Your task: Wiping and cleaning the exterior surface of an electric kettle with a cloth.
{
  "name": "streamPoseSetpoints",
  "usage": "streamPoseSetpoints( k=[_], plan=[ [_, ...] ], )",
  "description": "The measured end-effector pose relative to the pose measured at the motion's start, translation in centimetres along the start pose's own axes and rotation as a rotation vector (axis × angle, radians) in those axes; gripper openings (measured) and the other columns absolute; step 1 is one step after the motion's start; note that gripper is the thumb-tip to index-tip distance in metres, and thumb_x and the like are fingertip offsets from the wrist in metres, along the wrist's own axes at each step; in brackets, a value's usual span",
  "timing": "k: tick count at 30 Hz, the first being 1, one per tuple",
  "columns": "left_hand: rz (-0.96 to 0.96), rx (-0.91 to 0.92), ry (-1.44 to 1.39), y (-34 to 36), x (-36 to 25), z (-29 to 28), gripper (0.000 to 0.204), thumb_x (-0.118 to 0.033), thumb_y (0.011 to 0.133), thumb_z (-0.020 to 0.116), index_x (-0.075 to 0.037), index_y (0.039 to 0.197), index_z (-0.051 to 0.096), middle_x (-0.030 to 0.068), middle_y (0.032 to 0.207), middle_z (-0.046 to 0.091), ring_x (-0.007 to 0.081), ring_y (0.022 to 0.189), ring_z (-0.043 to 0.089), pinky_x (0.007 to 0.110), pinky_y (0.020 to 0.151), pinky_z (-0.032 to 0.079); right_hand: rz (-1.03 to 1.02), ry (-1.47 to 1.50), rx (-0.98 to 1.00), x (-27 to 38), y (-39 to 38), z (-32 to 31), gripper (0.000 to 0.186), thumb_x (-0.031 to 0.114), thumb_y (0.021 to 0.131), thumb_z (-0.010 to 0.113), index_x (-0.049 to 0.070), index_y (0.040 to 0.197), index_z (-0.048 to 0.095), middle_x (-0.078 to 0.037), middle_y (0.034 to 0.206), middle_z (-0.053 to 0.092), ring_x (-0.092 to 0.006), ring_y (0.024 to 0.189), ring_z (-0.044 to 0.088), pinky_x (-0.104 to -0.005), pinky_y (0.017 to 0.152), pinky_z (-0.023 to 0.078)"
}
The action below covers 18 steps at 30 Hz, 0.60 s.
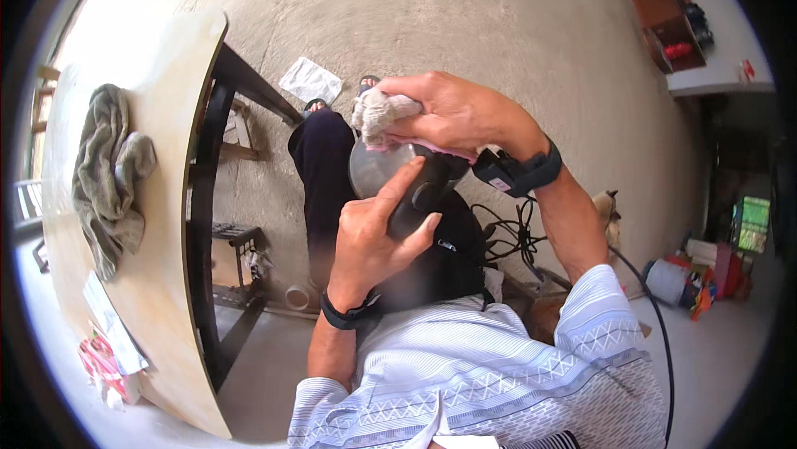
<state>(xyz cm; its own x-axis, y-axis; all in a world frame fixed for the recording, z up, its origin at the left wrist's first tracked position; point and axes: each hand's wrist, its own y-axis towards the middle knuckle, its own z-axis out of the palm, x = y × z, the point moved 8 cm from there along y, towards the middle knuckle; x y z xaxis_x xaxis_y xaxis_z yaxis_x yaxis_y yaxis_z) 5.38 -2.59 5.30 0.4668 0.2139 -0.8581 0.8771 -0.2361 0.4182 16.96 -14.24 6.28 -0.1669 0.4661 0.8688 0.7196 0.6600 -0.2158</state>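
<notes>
A rounded object with a smooth grey, shiny body [375,168] and a black handle-like part is held over my lap; its exact kind is unclear. My left hand [369,237] grips it at the black part, with index finger stretched along the top and thumb on the near side. Its other fingers are curled and partly hidden. Above the far side, my right hand [457,117] is closed on a crumpled whitish cloth [382,114] with a pink edge. The cloth lies against the grey body, and the right hand covers part of it.
At left stands a pale table [170,192] with dark legs, bearing a grey-green towel [108,175]. White paper [310,80] lies on the concrete floor [465,26]. Black cables [519,237] coil by my right side. A dark plastic crate [237,262] stands under the table.
</notes>
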Motion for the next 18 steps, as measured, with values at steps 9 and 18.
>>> streamPoseSetpoints(
  k=[9,18],
  plan=[
    [-0.203,-0.055,-0.066,-3.6,2.7,-2.6,0.068,-0.019,0.086,0.083,0.003,0.146,0.062,0.0204,0.134,0.075,0.0283,0.112,0.078,0.036,0.098,0.058,0.096,-0.081,-0.191,-4.2,0.3,-2.6,0.032,0.027,0.107,0.069,0.005,0.13,0.07,-0.011,0.112,0.081,-0.0181,0.101,0.077,-0.0346,0.091,0.06],
    [-0.551,-0.088,-0.176,-5.8,3.7,-3.9,0.084,-0.024,0.085,0.084,0.001,0.157,0.05,0.0148,0.13,0.071,0.0184,0.108,0.071,0.031,0.095,0.055,-0.104,0.694,-0.752,-6.0,-7.7,2.6,0.037,0.029,0.112,0.061,0.0,0.133,0.07,-0.008,0.121,0.077,-0.015,0.104,0.075,-0.0292,0.087,0.06]
  ],
)
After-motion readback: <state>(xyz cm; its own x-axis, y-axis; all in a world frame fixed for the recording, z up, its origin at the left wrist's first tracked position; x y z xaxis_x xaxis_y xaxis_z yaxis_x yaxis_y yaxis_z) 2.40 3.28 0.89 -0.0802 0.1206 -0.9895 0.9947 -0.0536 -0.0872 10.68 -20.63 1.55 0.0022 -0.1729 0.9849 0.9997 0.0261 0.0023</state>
